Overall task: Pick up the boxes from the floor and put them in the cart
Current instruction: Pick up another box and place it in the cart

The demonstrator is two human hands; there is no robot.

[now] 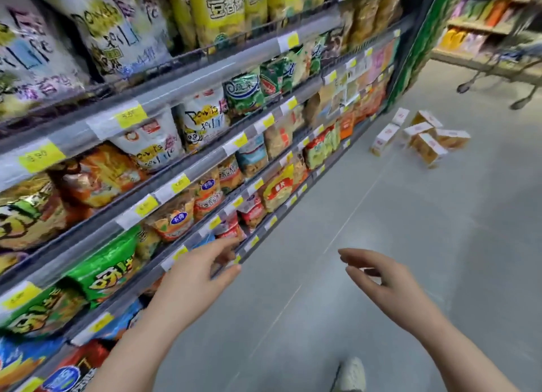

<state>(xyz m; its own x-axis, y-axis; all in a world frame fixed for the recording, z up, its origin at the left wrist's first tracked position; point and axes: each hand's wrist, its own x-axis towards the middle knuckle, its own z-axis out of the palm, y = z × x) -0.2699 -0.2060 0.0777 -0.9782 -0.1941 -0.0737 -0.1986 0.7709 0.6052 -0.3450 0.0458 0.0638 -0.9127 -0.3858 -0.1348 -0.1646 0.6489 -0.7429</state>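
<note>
A cluster of small white-and-orange cardboard boxes (pixel 422 136) lay scattered on the pale grey tiled floor (pixel 381 245) far down the aisle, just beside the foot of the long grey metal shelving (pixel 205 162) that ran along the left side. Some boxes lay flat and others were tipped on edge, a few touching one another; blur made their exact count hard to tell, perhaps six. The wire shopping cart (pixel 504 68) stood beyond them at the upper right, only its lower frame and wheels visible, well apart from both hands. The left hand (pixel 199 280) reached forward in front of the lower shelf edge with its fingers loosely spread and holding nothing. The right hand (pixel 381 280) was stretched out over the floor, fingers relaxed and slightly bent, also empty. The shelves were packed with colourful snack bags (pixel 152 145) behind yellow price tags (pixel 130 115). A light-coloured shoe (pixel 352 374) showed at the bottom edge, planted on the floor between the two forearms.
</note>
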